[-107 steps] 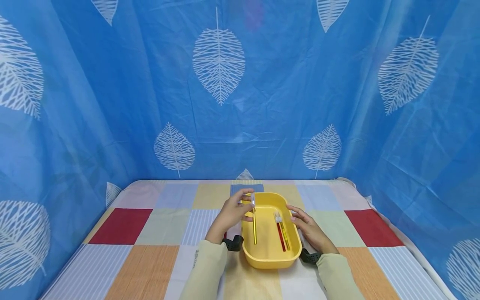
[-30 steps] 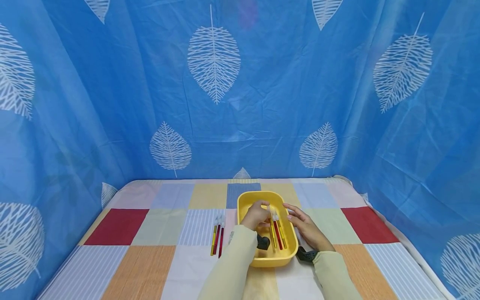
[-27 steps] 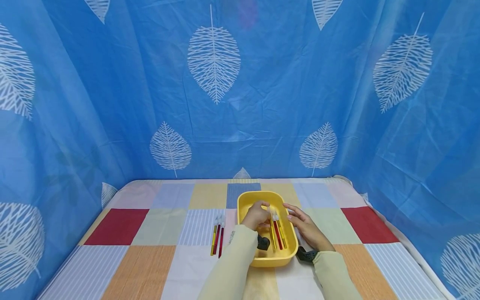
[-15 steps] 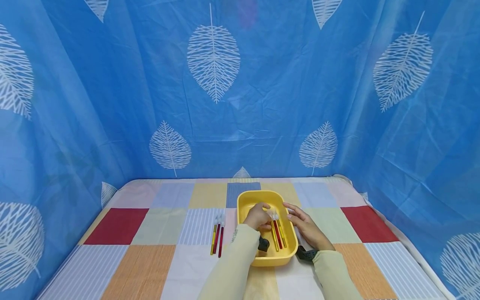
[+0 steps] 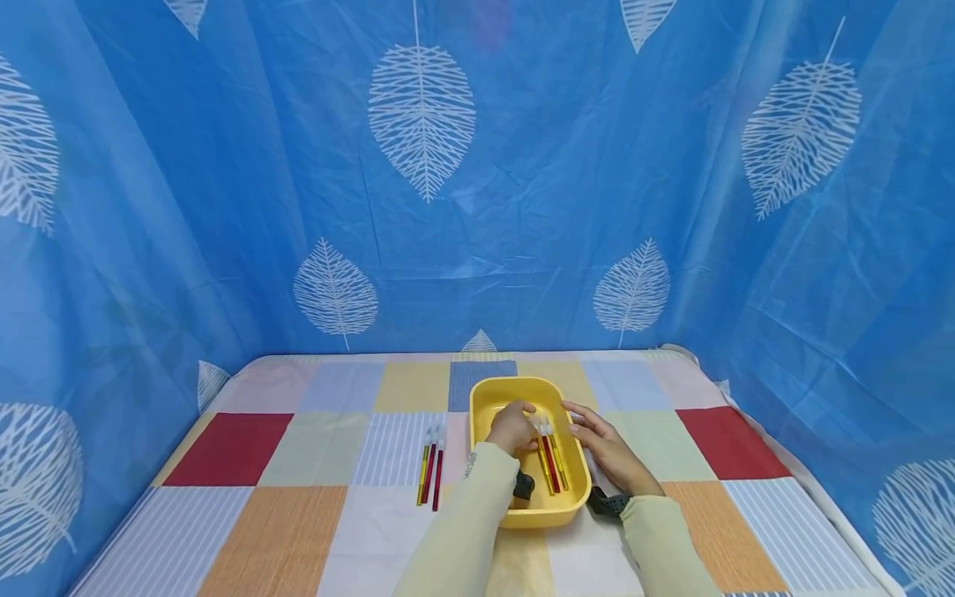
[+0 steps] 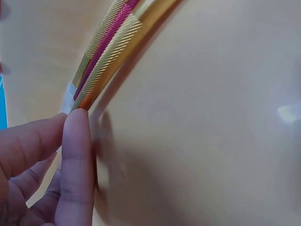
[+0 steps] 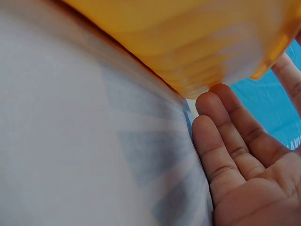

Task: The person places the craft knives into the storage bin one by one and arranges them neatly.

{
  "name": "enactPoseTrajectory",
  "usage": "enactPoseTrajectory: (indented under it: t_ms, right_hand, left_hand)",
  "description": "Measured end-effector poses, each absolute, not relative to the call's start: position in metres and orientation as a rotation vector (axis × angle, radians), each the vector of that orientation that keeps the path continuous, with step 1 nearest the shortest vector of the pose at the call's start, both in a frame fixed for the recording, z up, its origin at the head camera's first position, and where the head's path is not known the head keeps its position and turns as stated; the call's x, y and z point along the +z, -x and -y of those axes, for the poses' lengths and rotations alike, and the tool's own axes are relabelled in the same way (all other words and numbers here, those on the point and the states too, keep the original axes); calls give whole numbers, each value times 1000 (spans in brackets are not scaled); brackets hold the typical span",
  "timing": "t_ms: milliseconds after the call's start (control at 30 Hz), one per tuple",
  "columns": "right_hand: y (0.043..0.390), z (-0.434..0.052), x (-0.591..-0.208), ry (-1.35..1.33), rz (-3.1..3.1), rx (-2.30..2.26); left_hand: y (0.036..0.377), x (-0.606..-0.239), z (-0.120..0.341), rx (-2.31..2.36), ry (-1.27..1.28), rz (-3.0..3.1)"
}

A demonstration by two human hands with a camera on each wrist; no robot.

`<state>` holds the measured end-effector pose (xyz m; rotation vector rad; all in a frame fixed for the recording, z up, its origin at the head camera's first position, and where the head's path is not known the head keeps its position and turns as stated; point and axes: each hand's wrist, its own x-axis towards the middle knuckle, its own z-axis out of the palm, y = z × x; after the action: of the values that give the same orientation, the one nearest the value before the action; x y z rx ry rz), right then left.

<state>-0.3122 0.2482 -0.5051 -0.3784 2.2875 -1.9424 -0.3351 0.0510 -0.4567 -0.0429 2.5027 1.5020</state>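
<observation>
Knurled gold and red metal marked the three tools [image 6: 106,54] lying side by side in the tray [image 5: 492,396], on its floor toward the right wall. The left hand [image 5: 511,427] reached into the tray, its thumb and forefinger [image 6: 75,155] pressed together at the capped tip of the nearest gold tool; the wrist view showed them touching that tip, though whether they actually pinched it could not be told. The other two tools lay just beyond the fingertips, touching one another.

The right hand [image 5: 606,448] rested outside the tray against its right wall, fingers [image 7: 230,141] straight and together, palm turned toward the yellow plastic, fingertips at the wall just under the rim. It held nothing.

Left of the tray, well clear of both hands, three more tools [image 5: 429,464] lay parallel on the cloth [image 5: 298,464], two red and one gold, tips pointing away from the person. The cloth was a patchwork of coloured and striped squares. Behind and beside it hung a blue curtain [image 5: 224,207] printed with white leaves.
</observation>
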Motion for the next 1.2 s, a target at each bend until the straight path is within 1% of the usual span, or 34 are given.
enactPoseTrajectory:
  t_ms: [333,667,867,1200]
  right_hand:
    - [313,-248,-506,425,-2270,-1950]
    - [312,-247,-504,375,-2295,-1934]
    - [311,-247,-504,344,-2312,-1918]
    - [311,-247,-504,390,-2301,-1929]
  left_hand:
    - [337,-460,-50,1418,28,-2576]
    - [334,-453,-45,1568,36,-2443]
    - [327,-443,-41,1560,-17,-2433]
    - [318,-423,-31,1549,-183,-2371]
